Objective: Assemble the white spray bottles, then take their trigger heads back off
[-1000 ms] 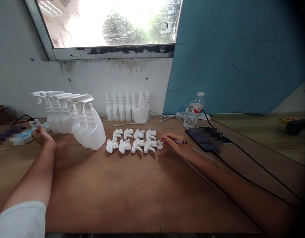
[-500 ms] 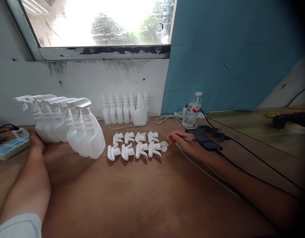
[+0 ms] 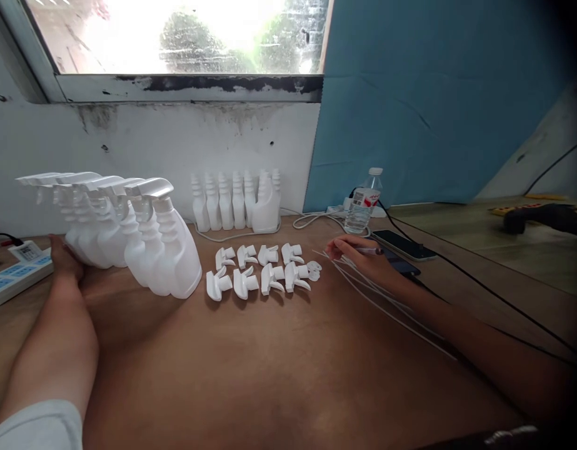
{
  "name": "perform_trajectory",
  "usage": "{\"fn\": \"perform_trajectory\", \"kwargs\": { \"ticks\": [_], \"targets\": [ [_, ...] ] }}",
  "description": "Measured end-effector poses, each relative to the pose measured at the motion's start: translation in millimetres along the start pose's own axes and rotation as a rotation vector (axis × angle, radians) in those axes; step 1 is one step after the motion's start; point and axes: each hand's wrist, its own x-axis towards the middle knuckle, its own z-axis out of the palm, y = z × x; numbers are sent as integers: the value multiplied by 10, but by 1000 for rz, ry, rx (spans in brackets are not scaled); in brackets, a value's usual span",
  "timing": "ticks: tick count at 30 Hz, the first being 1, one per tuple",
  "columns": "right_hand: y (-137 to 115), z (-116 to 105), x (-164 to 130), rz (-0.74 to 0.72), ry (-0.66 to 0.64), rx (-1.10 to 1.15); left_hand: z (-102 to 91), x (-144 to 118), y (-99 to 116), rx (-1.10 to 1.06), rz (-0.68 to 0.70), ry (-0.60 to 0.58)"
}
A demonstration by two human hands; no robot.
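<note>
My right hand (image 3: 356, 253) is closed on a slim pen (image 3: 370, 251) over the right side of the table. Thin white tubes (image 3: 386, 299) lie under and beside it; whether my fingers also touch one, I cannot tell. To its left, several white trigger spray heads (image 3: 272, 279) lie in two rows, with small clear pieces (image 3: 314, 270) at their right end. My left hand (image 3: 65, 259) rests at the far left, next to white spray bottles (image 3: 185, 265) fitted with trigger heads. One finger points up, stretched out; the others are partly hidden by the bottles.
White bottles without heads (image 3: 267, 206) stand against the wall. A water bottle (image 3: 362, 203), a coiled white cable (image 3: 311, 220) and two phones, one a grey-edged phone (image 3: 403, 245), are at the right. A white keypad device (image 3: 23, 275) sits at the far left.
My right hand has shifted slightly right and up, away from the small clear pieces, still with the pen. The thin tubes show more plainly beside it. The view has tilted down a little.
</note>
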Motion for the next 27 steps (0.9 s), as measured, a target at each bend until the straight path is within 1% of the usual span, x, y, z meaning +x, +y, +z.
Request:
{"fn": "perform_trajectory", "kwargs": {
  "ticks": [3,6,9,17,22,27],
  "targets": [
    [-5,-7,13,-14,-8,9,45,-70,69,-69,-113,24],
    [-45,-19,4,-13,2,10,70,-112,109,-85,-117,45],
    [-76,-30,-14,-22,5,8,78,-133,100,-97,-123,48],
    [-82,-49,-15,-35,-13,14,100,-230,67,-101,-117,-29],
    [-122,-75,-22,-46,-33,7,119,-290,84,-50,-156,-62],
    [-159,-116,-42,-52,-77,35,148,-425,140,25,-142,-105]
  ]
}}
